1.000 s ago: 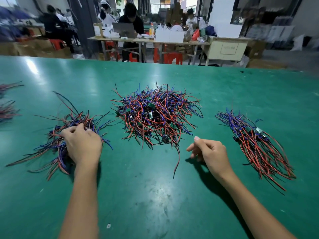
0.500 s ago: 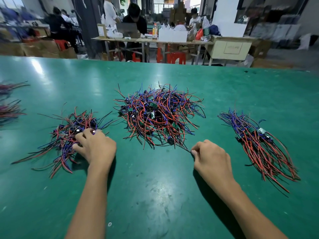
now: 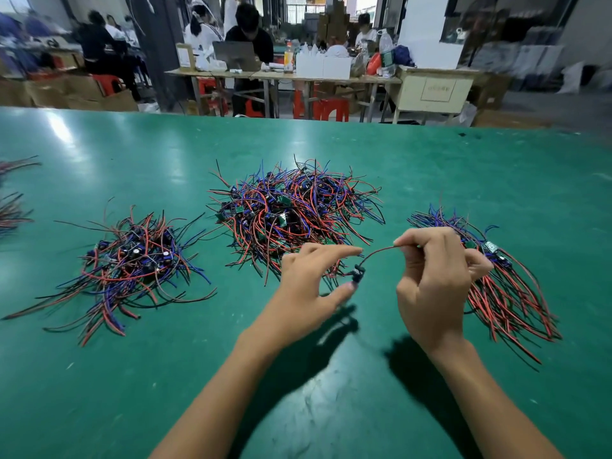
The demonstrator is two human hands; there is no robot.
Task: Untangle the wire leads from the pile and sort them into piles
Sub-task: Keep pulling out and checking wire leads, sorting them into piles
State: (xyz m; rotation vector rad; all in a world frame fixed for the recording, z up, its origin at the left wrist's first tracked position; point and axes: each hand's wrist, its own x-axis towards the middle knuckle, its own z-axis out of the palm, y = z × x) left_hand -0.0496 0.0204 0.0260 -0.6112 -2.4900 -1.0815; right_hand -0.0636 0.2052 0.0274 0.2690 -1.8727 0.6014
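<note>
A big tangled pile (image 3: 291, 210) of red, blue and black wire leads with small green boards lies mid-table. A looser sorted pile (image 3: 132, 260) lies to its left, and a neater red-and-blue bundle (image 3: 503, 293) to its right. My right hand (image 3: 430, 279) pinches one end of a single red lead (image 3: 377, 253) and holds it raised just in front of the big pile. A small dark component (image 3: 358, 272) hangs at the lead's lower end. My left hand (image 3: 311, 283) is spread beside it, with the component between index finger and thumb, not clearly gripped.
The green table (image 3: 298, 376) stretches wide around the piles. Two more small wire bundles (image 3: 13, 210) lie at the far left edge. Behind the table, people work at benches (image 3: 281, 74) with boxes and red stools.
My left hand left the left pile and moved right to the centre. My right hand took a lead at the big pile's front edge and raised it.
</note>
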